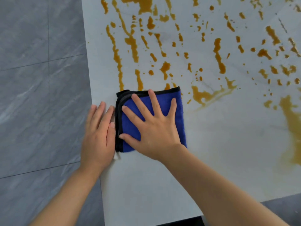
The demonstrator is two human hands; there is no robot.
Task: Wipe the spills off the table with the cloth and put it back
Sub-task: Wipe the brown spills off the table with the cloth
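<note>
A folded blue cloth [172,105] with black trim lies flat on the pale table [228,144] near its left edge. My right hand [151,126] presses on it with fingers spread and straight. My left hand [97,136] rests flat on the table's left edge, its fingers beside the cloth's black border. Orange-brown spills [218,56] streak the table beyond the cloth, and a smeared patch [293,124] lies at the right. A small white tag [117,155] sticks out under the cloth's near corner.
Grey tiled floor [40,95] lies to the left of the table. The table's near edge [179,219] runs along the bottom, with dark floor under it at the lower right.
</note>
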